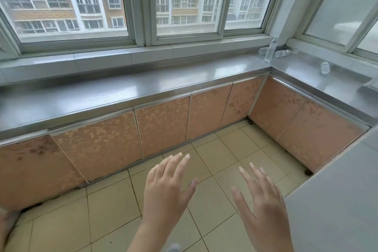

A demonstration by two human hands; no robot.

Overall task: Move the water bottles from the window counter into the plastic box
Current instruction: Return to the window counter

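Steel-topped cabinets run under a bank of windows and turn a corner at the far right, with pale floor tiles (204, 170) below. Both hands hover above those tiles, palms down: the left hand (165, 188) has its fingers spread and loose, its grip wide open on nothing, and the right hand (259, 200) is likewise splayed and empty.

Outward from the hands, the nearest stretch of table (143, 88) is bare. All the water bottles sit around the table's corner, well apart from the hands. An upright bottle (270, 49) stands right at the corner. A lying bottle (262, 50) rests just to its left, a second lying bottle (282, 53) just to its right, and a fourth bottle (325, 67) lies nearer along the right-hand run. No plastic box shows in this view.

They look like small clear plastic bottles, so probably light, thin-walled and apt to dent if squeezed; those on their sides could roll on smooth steel. A wrap around the middle of the body seems the surest hold, and the standing one could be taken at its shoulder.
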